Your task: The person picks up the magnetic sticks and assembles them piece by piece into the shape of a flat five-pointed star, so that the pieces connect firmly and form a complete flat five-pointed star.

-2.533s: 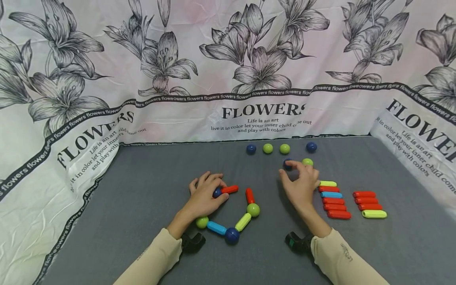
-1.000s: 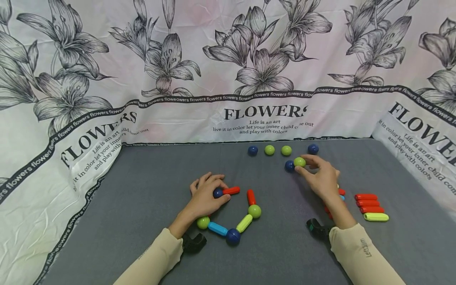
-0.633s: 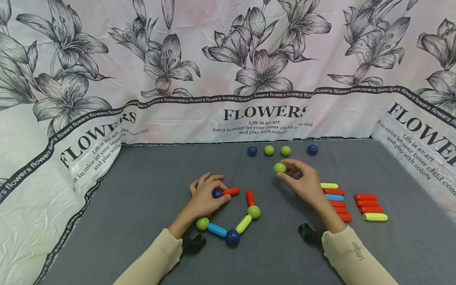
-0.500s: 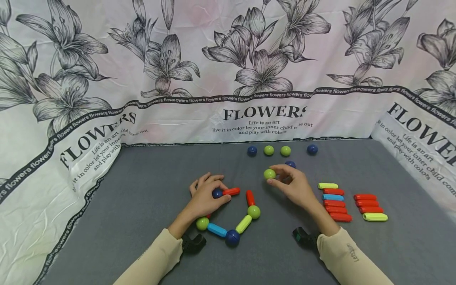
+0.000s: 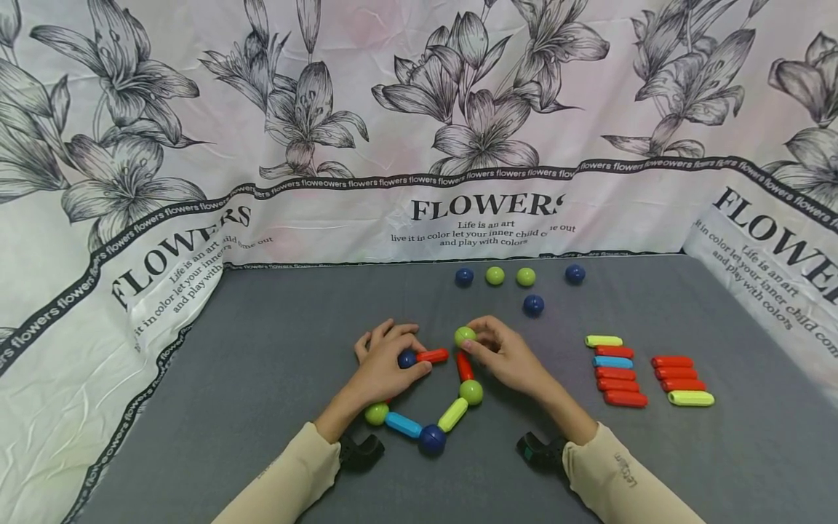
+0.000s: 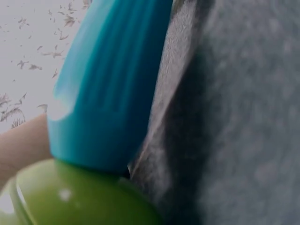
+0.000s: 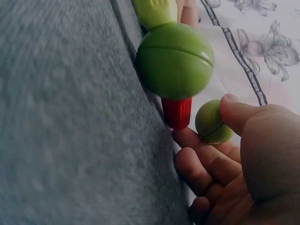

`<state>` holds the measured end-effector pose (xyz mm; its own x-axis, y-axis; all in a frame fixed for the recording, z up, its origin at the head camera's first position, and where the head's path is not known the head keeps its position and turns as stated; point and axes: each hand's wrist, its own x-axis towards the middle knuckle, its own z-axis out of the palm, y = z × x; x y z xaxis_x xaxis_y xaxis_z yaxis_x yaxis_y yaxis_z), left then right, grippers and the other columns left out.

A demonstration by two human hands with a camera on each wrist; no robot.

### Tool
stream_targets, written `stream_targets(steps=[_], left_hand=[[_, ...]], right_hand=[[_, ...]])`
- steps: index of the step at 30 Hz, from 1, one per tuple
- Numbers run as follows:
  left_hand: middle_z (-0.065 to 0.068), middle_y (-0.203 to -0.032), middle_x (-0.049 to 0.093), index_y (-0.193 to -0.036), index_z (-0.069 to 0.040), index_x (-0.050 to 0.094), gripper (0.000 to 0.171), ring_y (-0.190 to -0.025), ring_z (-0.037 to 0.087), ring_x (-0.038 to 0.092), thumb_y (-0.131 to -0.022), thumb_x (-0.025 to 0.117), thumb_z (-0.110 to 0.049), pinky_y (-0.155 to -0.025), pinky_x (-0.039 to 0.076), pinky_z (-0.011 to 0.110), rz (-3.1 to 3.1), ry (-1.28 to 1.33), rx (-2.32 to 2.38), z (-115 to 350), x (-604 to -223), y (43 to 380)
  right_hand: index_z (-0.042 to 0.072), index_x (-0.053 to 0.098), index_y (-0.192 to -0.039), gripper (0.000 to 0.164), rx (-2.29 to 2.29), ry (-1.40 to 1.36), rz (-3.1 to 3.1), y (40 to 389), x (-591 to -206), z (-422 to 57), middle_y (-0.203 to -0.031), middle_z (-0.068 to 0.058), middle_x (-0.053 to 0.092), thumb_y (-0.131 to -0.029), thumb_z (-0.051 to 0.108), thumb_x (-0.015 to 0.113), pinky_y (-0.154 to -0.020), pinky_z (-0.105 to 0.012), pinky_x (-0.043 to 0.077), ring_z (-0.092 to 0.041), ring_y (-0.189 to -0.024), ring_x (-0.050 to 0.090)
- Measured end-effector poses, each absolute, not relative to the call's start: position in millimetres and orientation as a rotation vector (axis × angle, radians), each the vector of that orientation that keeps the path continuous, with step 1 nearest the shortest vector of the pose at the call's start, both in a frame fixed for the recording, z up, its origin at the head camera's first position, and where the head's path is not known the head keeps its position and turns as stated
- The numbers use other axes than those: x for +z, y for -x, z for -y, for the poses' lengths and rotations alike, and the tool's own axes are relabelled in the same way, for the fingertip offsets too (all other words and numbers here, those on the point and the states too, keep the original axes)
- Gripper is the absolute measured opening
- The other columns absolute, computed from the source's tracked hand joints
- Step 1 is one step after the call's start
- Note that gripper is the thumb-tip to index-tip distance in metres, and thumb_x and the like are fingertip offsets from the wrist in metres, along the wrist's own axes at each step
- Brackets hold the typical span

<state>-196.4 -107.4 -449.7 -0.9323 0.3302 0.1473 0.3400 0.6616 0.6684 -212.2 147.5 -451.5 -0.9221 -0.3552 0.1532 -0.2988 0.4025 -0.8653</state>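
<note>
My left hand (image 5: 382, 370) grips a dark blue ball (image 5: 406, 359) that has a red rod (image 5: 433, 356) sticking out to the right. Between thumb and fingers, my right hand (image 5: 513, 360) pinches a loose green ball (image 5: 464, 335) at the far end of another red rod (image 5: 465, 367); contact between them is unclear. That rod joins a chain of a green ball (image 5: 471, 393), yellow rod (image 5: 452, 415), dark blue ball (image 5: 432, 439), light blue rod (image 5: 402, 425) and green ball (image 5: 376, 414). The left hand mostly hides the chain's left side.
Loose balls, including a dark blue one (image 5: 533, 305) and a green one (image 5: 526, 277), lie toward the back of the grey table (image 5: 275, 327). Two stacks of rods lie at right, with a blue rod (image 5: 612, 362) and a yellow rod (image 5: 691, 399). Behind hangs a flowered cloth (image 5: 327, 218).
My right hand has picked up a green ball from beside the dark blue one and carried it left and nearer to the red rod's end. The left hand has shifted slightly right with the chain.
</note>
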Motion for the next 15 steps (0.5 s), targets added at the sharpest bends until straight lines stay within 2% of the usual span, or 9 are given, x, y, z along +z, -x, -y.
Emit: stream_targets(steps=[4,7,12,15], left_hand=[[0.008,-0.151,0.053,-0.097,-0.025,0.069,0.008,-0.152,0.046,0.021,-0.094,0.073,-0.032,-0.113,-0.002,0.068,2.859,0.566,-1.151,106.1,-450.2,195.1],[0.008,-0.152,0.052,-0.097,-0.024,0.068,0.009,-0.152,0.046,0.021,-0.095,0.071,-0.033,-0.113,-0.002,0.069,2.864,0.559,-1.150,104.5,-451.5,194.3],[0.010,-0.152,0.051,-0.098,-0.022,0.067,0.010,-0.152,0.047,0.020,-0.096,0.069,-0.031,-0.113,-0.003,0.069,2.842,0.585,-1.160,102.6,-452.7,192.4],[0.011,-0.152,0.051,-0.098,-0.021,0.066,0.009,-0.152,0.048,0.020,-0.097,0.069,-0.030,-0.113,-0.004,0.069,2.825,0.600,-1.167,102.5,-451.9,191.6]], right_hand=[[0.006,0.057,-0.124,0.028,-1.555,0.606,-2.555,210.9,-450.5,-144.8,-0.080,-0.008,0.071,-0.103,0.024,0.061,-0.056,-0.024,0.044,-0.008,-0.062,0.054],[0.004,0.057,-0.124,0.028,-1.548,0.645,-2.539,210.9,-451.8,-145.5,-0.084,-0.007,0.075,-0.103,0.022,0.062,-0.057,-0.024,0.045,-0.008,-0.061,0.055],[0.001,0.059,-0.124,0.029,-1.540,0.760,-2.548,210.7,-453.9,-147.3,-0.081,-0.006,0.071,-0.100,0.017,0.066,-0.058,-0.024,0.044,-0.006,-0.061,0.054],[0.005,0.063,-0.123,0.029,-1.528,0.777,-2.585,210.2,-455.0,-146.8,-0.081,-0.004,0.069,-0.098,0.018,0.069,-0.057,-0.024,0.043,-0.005,-0.062,0.054]])
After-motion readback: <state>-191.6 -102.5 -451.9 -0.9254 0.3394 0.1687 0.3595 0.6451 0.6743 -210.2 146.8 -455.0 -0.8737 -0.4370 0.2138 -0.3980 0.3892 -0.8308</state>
